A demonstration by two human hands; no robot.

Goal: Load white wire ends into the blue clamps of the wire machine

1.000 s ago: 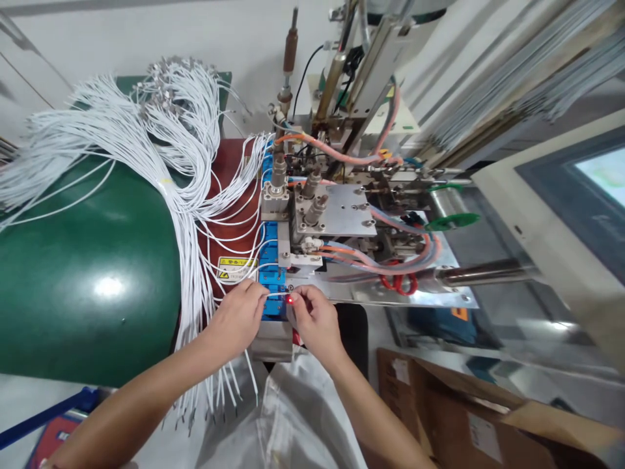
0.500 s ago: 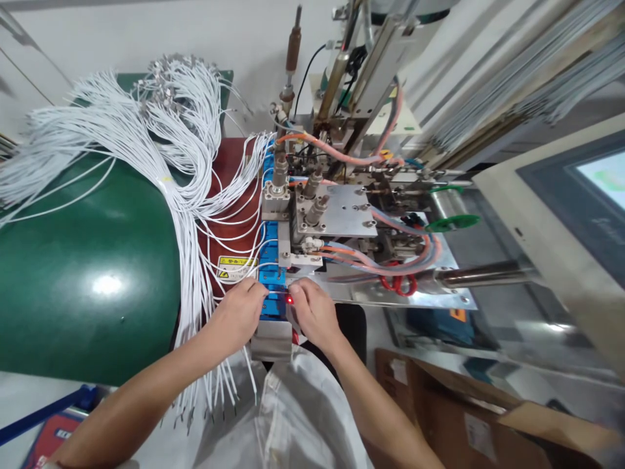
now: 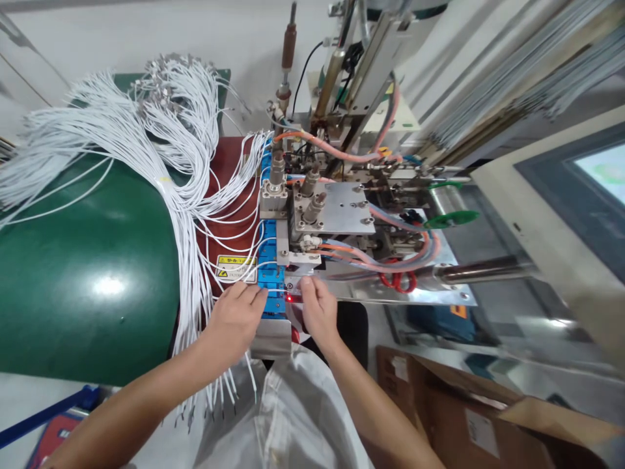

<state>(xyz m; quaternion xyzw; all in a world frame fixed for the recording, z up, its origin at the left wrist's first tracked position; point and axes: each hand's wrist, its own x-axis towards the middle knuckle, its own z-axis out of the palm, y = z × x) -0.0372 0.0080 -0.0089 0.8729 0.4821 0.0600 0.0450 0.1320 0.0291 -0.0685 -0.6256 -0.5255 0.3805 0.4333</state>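
A thin white cable [image 3: 277,290] lies across one of the blue clamp blocks [image 3: 273,304] at the near end of the machine. At its left side, my left hand [image 3: 238,316] has its fingers curled and closed on the cable. My right hand [image 3: 319,311] is closed to the right of the blocks, thumb against fingers; whatever it may hold is hidden. Between that hand and the blocks glows a small red light [image 3: 289,298]. More white cables [image 3: 183,260] run in a thick bundle left of my left hand, several of them leading into blue blocks farther up.
Beyond my hands stands the machine, with a metal plate [image 3: 344,207], orange hoses [image 3: 342,255] and a wire spool [image 3: 446,203]. A green table [image 3: 88,299] is at left. To the right are a screen panel [image 3: 551,176] and cardboard boxes [image 3: 439,404].
My right hand has moved right, away from the blue blocks, leaving the cable's right part in view. My left hand stays at the cable, its fingers a little lower and flatter.
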